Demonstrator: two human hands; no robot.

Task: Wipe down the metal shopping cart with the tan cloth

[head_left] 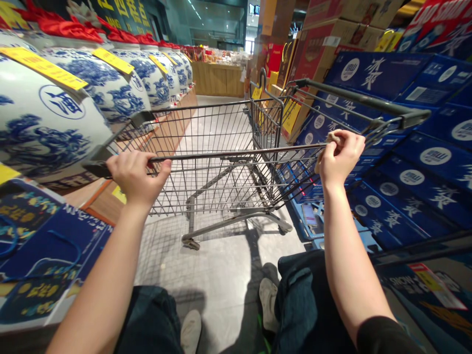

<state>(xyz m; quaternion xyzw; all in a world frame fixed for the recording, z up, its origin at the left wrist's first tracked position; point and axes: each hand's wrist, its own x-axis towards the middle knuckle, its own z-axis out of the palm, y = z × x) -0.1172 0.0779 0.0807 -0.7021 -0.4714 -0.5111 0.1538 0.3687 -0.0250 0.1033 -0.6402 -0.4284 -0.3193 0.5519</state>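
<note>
A dark wire shopping cart point(217, 184) stands sideways in front of me, its grey push handle point(365, 101) at the right. My left hand point(138, 177) is closed around the near top rim, close to the cart's left end, with the thumb apart on my side. Further right, my right hand point(341, 152) grips a crumpled beige cloth point(317, 162) against the same rim. Most of the cloth is hidden by my fingers. Through the wires the basket shows no goods, only the floor behind.
Blue-and-white jars point(114, 88) with red cloth tops line a wooden ledge at the left. Stacked blue cartons point(409, 172) rise close at the right. Blue gift bags point(40, 250) stand near my left arm. Beyond the cart, the grey tiled floor point(212, 123) leads to a wooden counter point(217, 78).
</note>
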